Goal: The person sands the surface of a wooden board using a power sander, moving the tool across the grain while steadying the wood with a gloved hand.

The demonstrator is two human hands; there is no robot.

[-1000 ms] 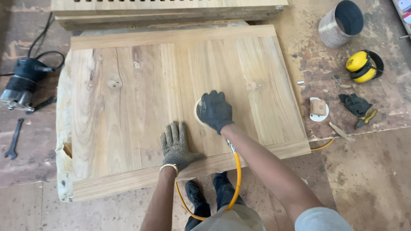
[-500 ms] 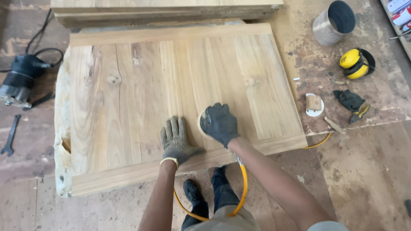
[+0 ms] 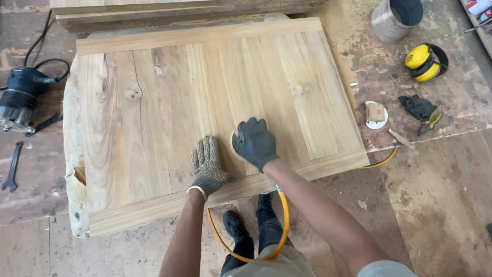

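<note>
Seen from the head camera, the left hand (image 3: 207, 166), in a speckled grey knit glove, lies flat on the large pale wooden panel made of joined boards (image 3: 169, 102), its fingers (image 3: 204, 149) stretched forward and only slightly spread, palm pressing down near the panel's near edge. Just beside those fingers, to their right, the right hand (image 3: 254, 142) in a dark grey glove cups over a small round sanding tool (image 3: 236, 137), of which only a pale sliver of rim shows at the left of the knuckles. The right fingers (image 3: 251, 125) curl closed over the tool's top, held together, and the tool sits on the panel surface under the palm. A yellow hose (image 3: 246, 251) runs back from below the right wrist, loops near the person's dark shoes and comes out again past the panel's right corner.

Well off to the left of the left fingers, on the worn workbench top (image 3: 441, 169), stand a black electric router with a coiled cord (image 3: 20, 97) and, nearer the person, a dark flat spanner (image 3: 13, 166). Far to the right of the right fingers lie a white round disc with a tan block on it (image 3: 376, 115), a crumpled dark glove (image 3: 419, 107), yellow ear defenders (image 3: 425, 62), and a grey metal cylinder (image 3: 394, 18). Beyond both sets of fingertips, past the panel's far edge, more planks (image 3: 179, 10) are stacked.
</note>
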